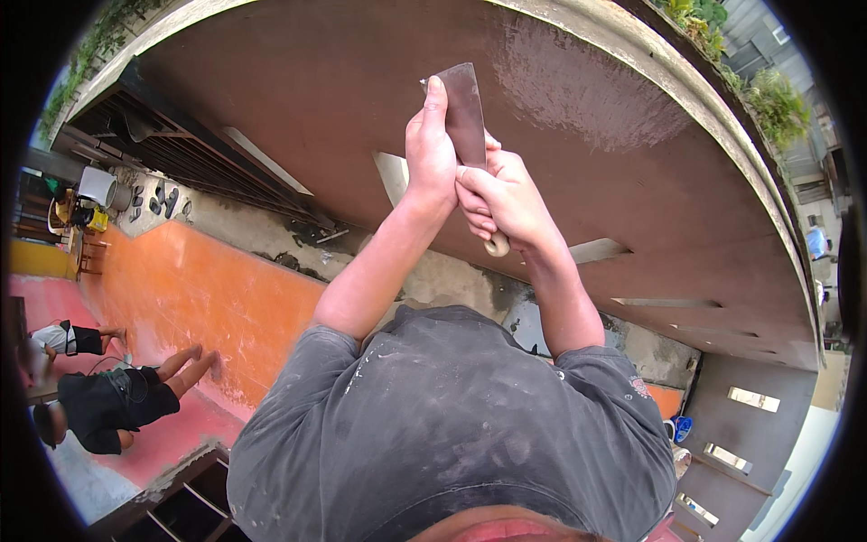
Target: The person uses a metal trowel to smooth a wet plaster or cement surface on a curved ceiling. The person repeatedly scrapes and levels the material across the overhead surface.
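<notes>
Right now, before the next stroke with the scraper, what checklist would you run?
1. Two-handed grip: ok. The left hand is high on the scraper and the right hand wraps its handle.
2. Left forefinger placement: ok, laid along the blade's side.
3. Blade edge flat against the brown surface: cannot tell.
4. Handle end free: ok, it shows below the right hand.
5. Bystanders clear: ok. The crouching people are well off to the side.
</notes>
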`<state>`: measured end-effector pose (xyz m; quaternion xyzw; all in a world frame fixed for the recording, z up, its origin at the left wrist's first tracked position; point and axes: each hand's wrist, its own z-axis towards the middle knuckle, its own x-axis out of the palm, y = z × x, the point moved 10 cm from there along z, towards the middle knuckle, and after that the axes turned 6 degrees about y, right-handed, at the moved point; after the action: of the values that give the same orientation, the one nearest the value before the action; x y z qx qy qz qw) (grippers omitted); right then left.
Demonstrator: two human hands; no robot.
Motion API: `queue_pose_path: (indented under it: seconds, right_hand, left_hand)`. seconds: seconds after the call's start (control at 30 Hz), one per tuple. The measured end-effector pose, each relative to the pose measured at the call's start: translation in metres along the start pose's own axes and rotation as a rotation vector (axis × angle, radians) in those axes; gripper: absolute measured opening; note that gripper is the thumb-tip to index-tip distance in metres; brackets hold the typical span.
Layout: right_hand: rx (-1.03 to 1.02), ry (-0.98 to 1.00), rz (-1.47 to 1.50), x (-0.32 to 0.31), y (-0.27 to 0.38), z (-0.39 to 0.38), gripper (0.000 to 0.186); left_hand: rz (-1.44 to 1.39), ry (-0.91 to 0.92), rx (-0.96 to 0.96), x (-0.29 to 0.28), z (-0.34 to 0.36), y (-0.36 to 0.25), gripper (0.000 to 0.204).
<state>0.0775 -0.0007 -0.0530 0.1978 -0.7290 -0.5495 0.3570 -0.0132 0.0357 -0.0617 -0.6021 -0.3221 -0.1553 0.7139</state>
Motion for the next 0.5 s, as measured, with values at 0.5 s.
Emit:
queue_pose_path:
  seconds: [0.5]
  right_hand:
    - [0.171,0.039,0.174,0.004,-0.098,-0.064,0.014]
  left_hand:
    - [-0.058,0.077,-0.109,-0.078,-0.062,0.047,0.019]
